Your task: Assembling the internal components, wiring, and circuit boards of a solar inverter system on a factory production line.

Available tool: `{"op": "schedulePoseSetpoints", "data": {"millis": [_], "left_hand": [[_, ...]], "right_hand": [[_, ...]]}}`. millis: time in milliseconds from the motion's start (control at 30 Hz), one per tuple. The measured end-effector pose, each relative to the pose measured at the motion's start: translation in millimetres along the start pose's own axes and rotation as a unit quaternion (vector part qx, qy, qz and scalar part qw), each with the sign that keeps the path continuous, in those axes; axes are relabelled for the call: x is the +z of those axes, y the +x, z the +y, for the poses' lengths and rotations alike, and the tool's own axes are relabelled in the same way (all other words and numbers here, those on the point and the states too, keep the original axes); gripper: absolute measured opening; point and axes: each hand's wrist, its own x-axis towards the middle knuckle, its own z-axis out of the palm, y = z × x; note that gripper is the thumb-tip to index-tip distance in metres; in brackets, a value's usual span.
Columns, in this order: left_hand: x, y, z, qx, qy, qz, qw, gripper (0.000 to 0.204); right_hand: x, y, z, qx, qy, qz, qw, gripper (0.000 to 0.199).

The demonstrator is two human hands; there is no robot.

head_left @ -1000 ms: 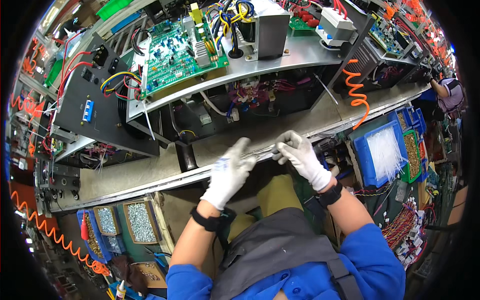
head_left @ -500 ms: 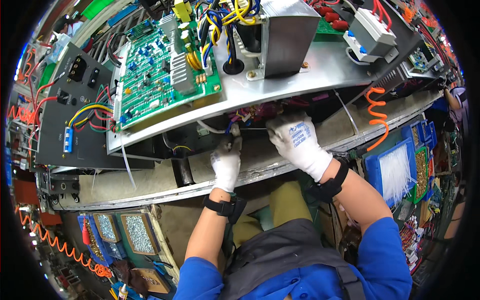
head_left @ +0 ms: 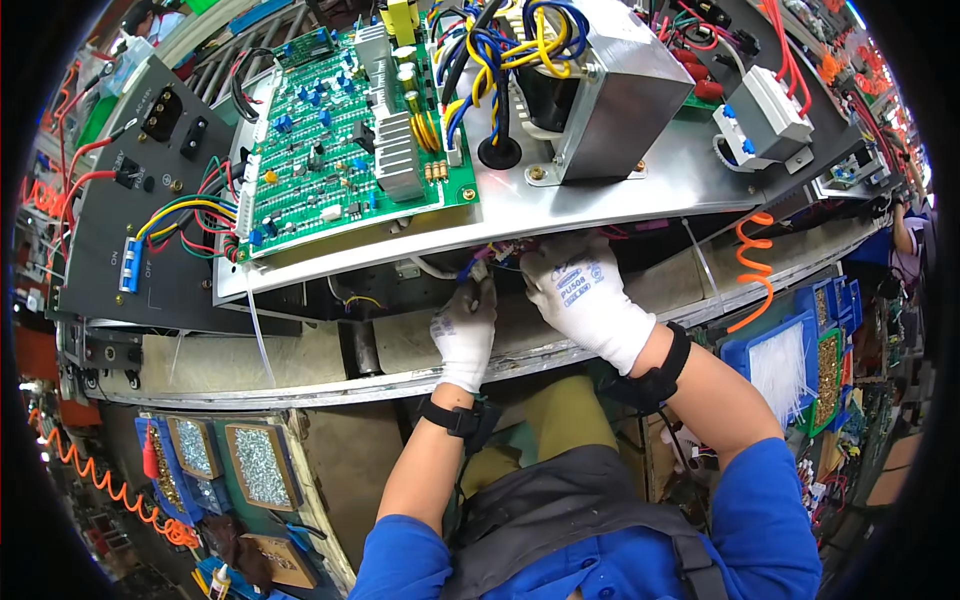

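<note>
My left hand (head_left: 464,335), in a white glove with dark fingertips, is closed at the front edge of the metal chassis (head_left: 560,205). Its fingers pinch a small whitish piece (head_left: 480,271) beside thin blue and purple wires (head_left: 484,255). Just right of it, my right hand (head_left: 585,300), gloved too, has its fingers curled in under the chassis edge among the wires. Whatever those fingertips hold is hidden. Above the hands, a green circuit board (head_left: 340,150) and a metal-cased transformer (head_left: 620,95) with yellow, blue and black wires sit on the chassis.
A dark panel (head_left: 150,200) with a blue switch stands at left. White cable ties (head_left: 255,335) hang from the chassis. An orange coiled hose (head_left: 755,265) dangles at right, near a blue bin of white ties (head_left: 780,365). Screw trays (head_left: 262,465) lie lower left.
The view has shifted, so the chassis sits lower and further right. Both hands stay at the wires under its edge; the left has come slightly closer to the right.
</note>
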Motion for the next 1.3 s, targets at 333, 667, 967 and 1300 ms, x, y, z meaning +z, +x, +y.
{"op": "schedulePoseSetpoints", "data": {"millis": [333,667,967,1300], "left_hand": [[2,3,0,0.055,-0.03,0.028,0.998,0.024],[-17,9,4,-0.193,-0.355,0.023,0.915,0.005],[-2,5,-2,-0.178,-0.437,-0.031,0.881,0.005],[-8,16,-12,-0.147,-0.371,-0.072,0.914,0.006]], "right_hand": [[33,17,-8,-0.025,-0.064,-0.005,0.998,0.019],[58,8,1,-0.055,-0.058,0.06,0.995,0.015],[75,23,-12,-0.062,-0.046,0.092,0.993,0.012],[67,26,-16,-0.023,-0.056,0.015,0.998,0.016]]}}
